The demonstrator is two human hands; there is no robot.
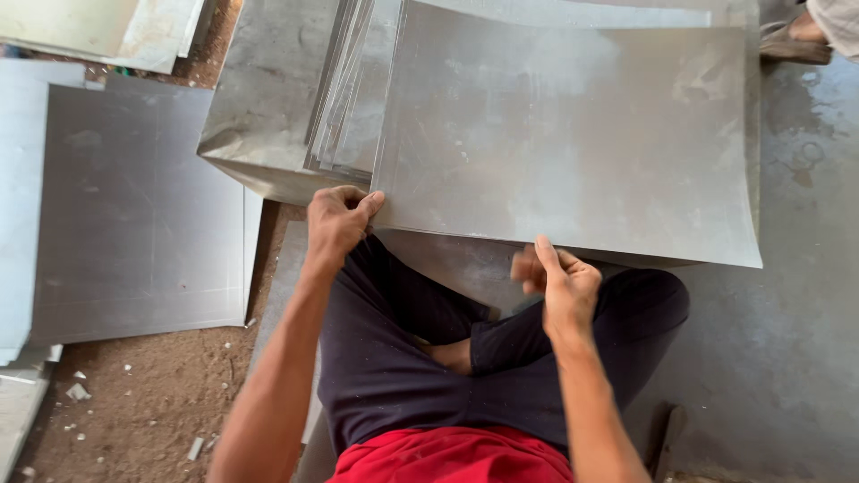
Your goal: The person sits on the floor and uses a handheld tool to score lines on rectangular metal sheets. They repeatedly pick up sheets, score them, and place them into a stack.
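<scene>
Head view: left hand (338, 217) pinches the metal sheet (573, 134) at its near-left corner; right hand (564, 284) seemingly grips the lower edge at centre; sheet spreads away toward upper right, atop a stack (344, 98).

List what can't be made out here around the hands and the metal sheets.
Head view only:
- Right hand: motion-blurred under the top sheet's near edge; its grip can't be judged.
- Left hand: fingertips hidden behind the sheet's corner.
- Sheet stack: edges too fine to count, far end cut off by the top frame edge.
- Another person's foot: cut off at the top right corner.
- Floor sheet: left side covered by another sheet.
</scene>
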